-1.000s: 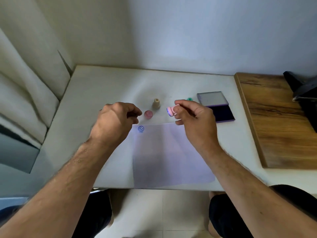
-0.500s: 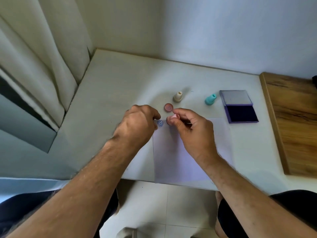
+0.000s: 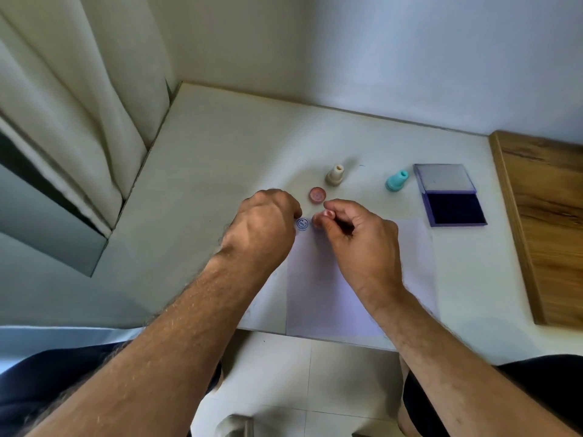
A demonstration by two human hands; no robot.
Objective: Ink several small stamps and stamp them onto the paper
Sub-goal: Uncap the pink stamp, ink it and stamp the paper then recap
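Pinching a small pink stamp (image 3: 316, 223) between thumb and fingertips, our right hand (image 3: 356, 244) holds it down at the top edge of the pale sheet of paper (image 3: 318, 298), just beside a round blue print (image 3: 302, 223) already on the sheet; the stamp is mostly hidden by our fingers, so we cannot tell whether its face is pressed flat. Our left hand (image 3: 262, 228) rests curled over the paper's top left corner with the fingers clenched; we cannot see anything held in it. Just beyond the two hands a round pink cap (image 3: 317, 195) lies flat on the white table (image 3: 220, 171). Farther back a beige stamp (image 3: 335, 175) stands upright, and to its right, well apart from it, a turquoise stamp (image 3: 397, 180) also stands upright. Next to the turquoise one sits the ink pad (image 3: 454, 209), its lid (image 3: 444, 178) folded open behind the dark purple pad, close to the paper's far right corner. A wooden board (image 3: 549, 222) lies along the table's right side, and a pale curtain (image 3: 72, 99) hangs at the left
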